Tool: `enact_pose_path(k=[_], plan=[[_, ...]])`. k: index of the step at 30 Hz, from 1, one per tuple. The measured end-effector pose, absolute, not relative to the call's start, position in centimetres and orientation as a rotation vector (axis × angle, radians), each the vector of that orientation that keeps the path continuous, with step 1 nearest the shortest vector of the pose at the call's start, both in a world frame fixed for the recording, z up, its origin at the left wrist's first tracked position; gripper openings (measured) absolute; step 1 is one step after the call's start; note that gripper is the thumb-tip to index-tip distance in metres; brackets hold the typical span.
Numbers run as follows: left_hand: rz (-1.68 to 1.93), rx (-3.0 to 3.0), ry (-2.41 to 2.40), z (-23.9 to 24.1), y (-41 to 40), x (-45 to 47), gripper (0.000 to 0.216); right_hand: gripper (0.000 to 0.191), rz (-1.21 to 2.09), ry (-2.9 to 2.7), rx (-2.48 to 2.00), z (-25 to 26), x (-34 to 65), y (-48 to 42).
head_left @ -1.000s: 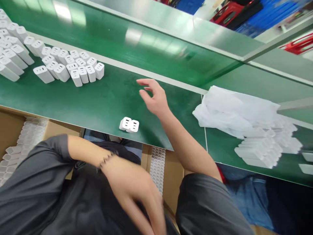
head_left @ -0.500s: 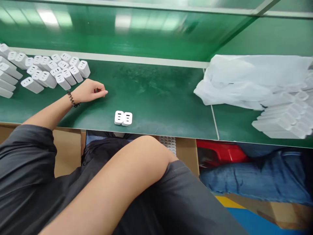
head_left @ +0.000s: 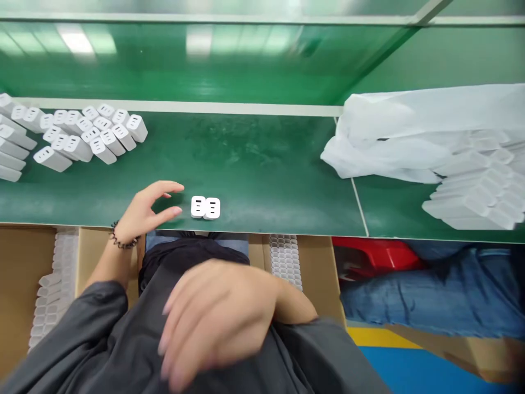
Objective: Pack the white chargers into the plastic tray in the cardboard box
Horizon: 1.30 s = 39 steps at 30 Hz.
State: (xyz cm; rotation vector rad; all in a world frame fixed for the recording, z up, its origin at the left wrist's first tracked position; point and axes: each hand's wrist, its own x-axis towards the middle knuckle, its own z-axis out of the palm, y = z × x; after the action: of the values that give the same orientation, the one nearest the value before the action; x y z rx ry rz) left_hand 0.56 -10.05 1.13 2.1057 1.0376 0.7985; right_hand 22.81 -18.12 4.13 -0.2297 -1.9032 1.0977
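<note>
Two white USB chargers (head_left: 205,208) stand side by side near the front edge of the green table (head_left: 262,164), their port faces up. Just left of them my left hand (head_left: 150,210) is open, thumb and fingers apart, with nothing between them and no contact with the chargers. A dark coiled band circles that wrist. My right hand (head_left: 219,320) is raised in front of my body, close to the camera and blurred. Its fingers are stretched out and loosely bent, and I see nothing held in them. At the left of the table several similar white chargers (head_left: 98,134) stand in a group.
White plastic bags (head_left: 381,137) and a stack of translucent pieces (head_left: 476,191) lie at the right. Below the table edge are cardboard boxes (head_left: 320,273) with rows of small white pieces (head_left: 286,260). A person's denim-covered leg (head_left: 426,298) is at the right.
My left hand has come from beside the group of chargers toward me, next to the pair, and its fingers have opened. My right hand has come into view over my lap.
</note>
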Motion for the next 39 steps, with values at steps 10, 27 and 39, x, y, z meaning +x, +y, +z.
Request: enact_pose_path(k=[10,27,39], plan=[[0.793,2.107,1.097,-2.7,-11.6,5.2,0.050,0.061,0.715,-1.991,-1.207,-4.0,28.2,-14.0],[1.105,2.275,1.024,-3.2,-12.0,5.6,0.034,0.069,0.370,-1.999,-1.232,-4.7,27.7,-14.8],[0.985,2.200,0.986,-3.3,-12.0,5.6,0.045,0.063,0.245,-1.946,-1.148,-5.1,27.7,-14.6]])
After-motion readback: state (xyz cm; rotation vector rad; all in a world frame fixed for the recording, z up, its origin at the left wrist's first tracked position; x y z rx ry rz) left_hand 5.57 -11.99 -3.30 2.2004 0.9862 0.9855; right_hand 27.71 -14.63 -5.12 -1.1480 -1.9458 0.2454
